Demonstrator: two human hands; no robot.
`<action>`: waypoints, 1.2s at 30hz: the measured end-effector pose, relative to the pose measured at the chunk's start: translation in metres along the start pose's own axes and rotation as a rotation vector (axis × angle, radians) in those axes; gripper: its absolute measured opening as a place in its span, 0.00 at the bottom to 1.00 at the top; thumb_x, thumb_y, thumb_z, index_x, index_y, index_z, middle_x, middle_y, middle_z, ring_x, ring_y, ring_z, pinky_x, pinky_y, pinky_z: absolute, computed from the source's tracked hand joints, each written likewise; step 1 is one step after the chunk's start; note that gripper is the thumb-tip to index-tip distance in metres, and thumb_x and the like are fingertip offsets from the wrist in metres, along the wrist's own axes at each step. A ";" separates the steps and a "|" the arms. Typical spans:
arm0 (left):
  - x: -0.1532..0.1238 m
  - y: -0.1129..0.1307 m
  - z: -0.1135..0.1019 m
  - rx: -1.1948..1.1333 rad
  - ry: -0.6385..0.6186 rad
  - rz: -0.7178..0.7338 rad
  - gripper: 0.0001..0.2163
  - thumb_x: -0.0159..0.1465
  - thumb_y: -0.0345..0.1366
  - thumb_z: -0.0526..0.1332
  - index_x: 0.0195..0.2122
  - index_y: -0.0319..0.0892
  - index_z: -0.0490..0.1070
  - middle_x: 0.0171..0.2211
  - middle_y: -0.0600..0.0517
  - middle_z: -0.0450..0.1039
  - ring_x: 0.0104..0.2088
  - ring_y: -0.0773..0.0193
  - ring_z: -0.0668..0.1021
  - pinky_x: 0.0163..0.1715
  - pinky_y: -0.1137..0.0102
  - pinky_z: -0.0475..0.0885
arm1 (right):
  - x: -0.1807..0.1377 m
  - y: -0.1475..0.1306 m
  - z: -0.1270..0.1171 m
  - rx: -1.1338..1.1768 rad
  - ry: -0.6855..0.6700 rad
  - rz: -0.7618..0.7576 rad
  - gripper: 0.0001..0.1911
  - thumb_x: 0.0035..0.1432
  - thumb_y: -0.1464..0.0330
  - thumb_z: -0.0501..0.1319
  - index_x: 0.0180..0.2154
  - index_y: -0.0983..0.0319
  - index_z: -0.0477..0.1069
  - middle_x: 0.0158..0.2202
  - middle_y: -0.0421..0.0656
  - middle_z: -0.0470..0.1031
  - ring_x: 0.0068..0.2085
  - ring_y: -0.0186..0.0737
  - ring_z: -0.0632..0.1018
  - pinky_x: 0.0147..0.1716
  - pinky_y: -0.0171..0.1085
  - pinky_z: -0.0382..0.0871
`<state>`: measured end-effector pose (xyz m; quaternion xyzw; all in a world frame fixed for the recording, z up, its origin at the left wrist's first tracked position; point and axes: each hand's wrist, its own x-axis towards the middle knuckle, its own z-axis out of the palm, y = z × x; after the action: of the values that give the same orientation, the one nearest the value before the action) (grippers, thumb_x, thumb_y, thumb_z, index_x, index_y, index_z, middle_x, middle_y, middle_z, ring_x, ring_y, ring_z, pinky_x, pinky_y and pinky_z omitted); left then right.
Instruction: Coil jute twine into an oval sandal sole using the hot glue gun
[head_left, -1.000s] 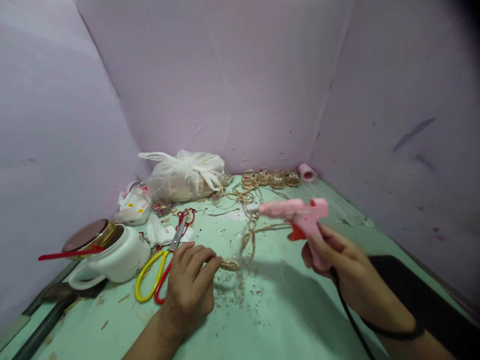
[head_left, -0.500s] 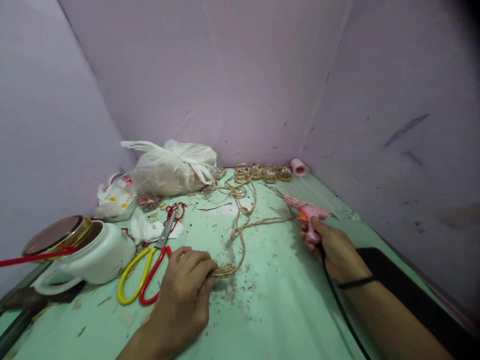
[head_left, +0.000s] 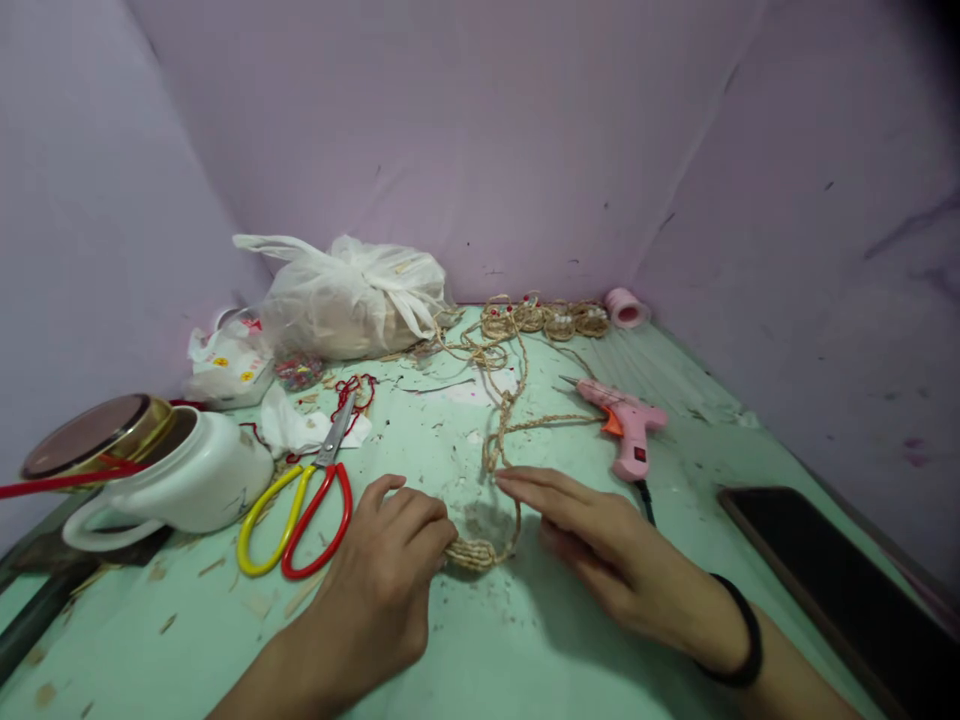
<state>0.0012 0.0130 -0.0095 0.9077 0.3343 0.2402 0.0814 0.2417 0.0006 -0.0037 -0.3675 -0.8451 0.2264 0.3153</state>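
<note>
My left hand [head_left: 394,570] is closed around a flat coil of braided jute rope [head_left: 472,553], whose right end sticks out past the fingertips. From the coil a strand of the rope curves up and runs back across the table. My right hand [head_left: 600,540] has its fingers stretched out, with the fingertips at that strand; no grip on it shows. Beyond the right hand a pink hot glue gun [head_left: 630,425] with an orange trigger lies on the table, its nozzle pointing back left. Scissors [head_left: 319,490] with yellow and red handles lie left of my left hand.
A white enamel mug [head_left: 202,475] and a gold-rimmed lid [head_left: 97,435] stand at the left. Further back are a knotted plastic bag [head_left: 352,305], several small jute pieces [head_left: 559,320] and a pink roll [head_left: 625,308]. A black phone [head_left: 825,580] lies at the right.
My right hand has let go of the glue gun, which now lies on the table, and has moved left to the rope. My left hand still holds the coil. The view has shifted slightly.
</note>
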 end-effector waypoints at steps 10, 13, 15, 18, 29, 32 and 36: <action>0.000 -0.003 -0.001 0.074 -0.148 0.077 0.18 0.46 0.19 0.53 0.37 0.39 0.69 0.35 0.48 0.72 0.37 0.60 0.71 0.53 0.51 0.56 | 0.002 0.006 0.016 -0.109 -0.091 -0.080 0.11 0.62 0.75 0.53 0.31 0.63 0.72 0.31 0.45 0.73 0.32 0.37 0.73 0.31 0.34 0.67; 0.001 -0.001 -0.003 0.111 -0.181 0.077 0.18 0.46 0.19 0.53 0.36 0.39 0.69 0.34 0.49 0.72 0.36 0.60 0.71 0.54 0.51 0.56 | 0.004 0.004 0.019 -0.136 -0.065 -0.108 0.12 0.62 0.77 0.51 0.32 0.63 0.72 0.31 0.45 0.72 0.32 0.37 0.72 0.30 0.34 0.67; 0.001 -0.001 -0.005 0.123 -0.197 0.093 0.18 0.46 0.19 0.53 0.37 0.39 0.70 0.34 0.49 0.72 0.36 0.60 0.71 0.54 0.51 0.56 | 0.005 0.005 0.022 -0.151 -0.030 -0.135 0.12 0.62 0.77 0.51 0.32 0.63 0.71 0.31 0.45 0.73 0.32 0.37 0.72 0.30 0.34 0.67; 0.003 -0.001 -0.005 0.128 -0.206 0.143 0.17 0.48 0.20 0.53 0.38 0.39 0.70 0.34 0.49 0.73 0.36 0.61 0.72 0.55 0.52 0.55 | 0.006 0.007 0.027 -0.157 0.014 -0.168 0.11 0.61 0.76 0.52 0.33 0.63 0.71 0.31 0.45 0.73 0.31 0.36 0.72 0.29 0.34 0.67; 0.002 0.002 -0.013 -0.018 0.067 -0.115 0.16 0.59 0.26 0.51 0.47 0.41 0.70 0.45 0.44 0.72 0.44 0.59 0.73 0.42 0.65 0.69 | 0.005 0.008 0.036 -0.059 -0.022 -0.136 0.09 0.61 0.75 0.55 0.31 0.64 0.72 0.32 0.46 0.74 0.32 0.37 0.74 0.31 0.33 0.69; 0.004 0.004 -0.016 0.042 0.050 -0.612 0.15 0.62 0.41 0.53 0.23 0.41 0.72 0.19 0.52 0.69 0.22 0.65 0.71 0.22 0.72 0.63 | 0.005 0.006 0.036 -0.065 -0.036 -0.126 0.09 0.61 0.75 0.54 0.31 0.64 0.72 0.32 0.47 0.74 0.32 0.37 0.74 0.31 0.34 0.68; 0.012 0.010 -0.009 0.181 -0.258 -0.833 0.22 0.60 0.49 0.52 0.13 0.42 0.64 0.12 0.53 0.63 0.17 0.65 0.65 0.18 0.71 0.50 | 0.006 0.002 0.038 -0.103 -0.046 -0.130 0.08 0.60 0.75 0.55 0.31 0.64 0.72 0.30 0.46 0.73 0.31 0.37 0.72 0.29 0.34 0.67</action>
<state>0.0098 0.0133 0.0061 0.7216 0.6782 0.0416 0.1325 0.2125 0.0009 -0.0295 -0.3224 -0.8848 0.1700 0.2904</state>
